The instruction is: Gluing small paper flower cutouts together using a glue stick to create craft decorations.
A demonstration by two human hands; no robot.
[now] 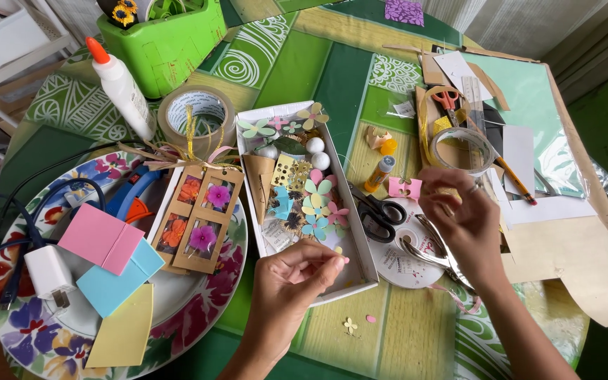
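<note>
Fingertips of the left hand (pixel 291 276) pinch a tiny pink paper piece (pixel 345 260) over the white box (pixel 364 262) of paper flowers (pixel 317 204). At three o'clock, the right hand (pixel 463 214) hovers, fingers curled together, above black scissors (pixel 380 212).

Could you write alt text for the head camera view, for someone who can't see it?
Two bare hands work above a cluttered craft table: the left hand pinches a tiny pink piece over a white box of paper flowers, the right hand hovers over scissors.
</note>
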